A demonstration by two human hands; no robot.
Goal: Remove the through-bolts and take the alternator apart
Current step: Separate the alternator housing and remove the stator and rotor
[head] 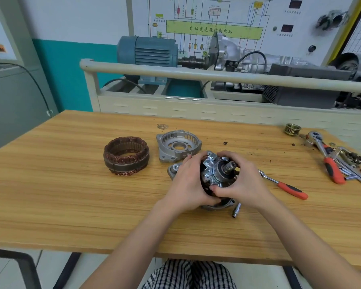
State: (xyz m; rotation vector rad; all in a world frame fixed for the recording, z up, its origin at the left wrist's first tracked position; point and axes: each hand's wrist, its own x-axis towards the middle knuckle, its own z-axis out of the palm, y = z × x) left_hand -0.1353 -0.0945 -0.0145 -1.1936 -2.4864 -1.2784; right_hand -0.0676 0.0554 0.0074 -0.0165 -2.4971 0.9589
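The alternator rotor (219,172), silver claw poles with a threaded shaft pointing up, sits in the rear housing (218,205) at the table's middle. My left hand (189,184) grips the rotor's left side and my right hand (241,182) grips its right side, thumb curled at the front. A silver lug of the housing (174,168) shows left of my left hand. The copper-wound stator (126,155) stands apart on the left. Behind the rotor lies the silver front end frame (178,148), open side up.
An orange-handled ratchet (286,187) lies right of my right hand, a socket extension (237,209) just below it. At the far right lie another ratchet (326,157), pliers and small parts, with the brass pulley (293,129) behind. A training bench with a blue motor (148,51) stands beyond the wooden table (71,205).
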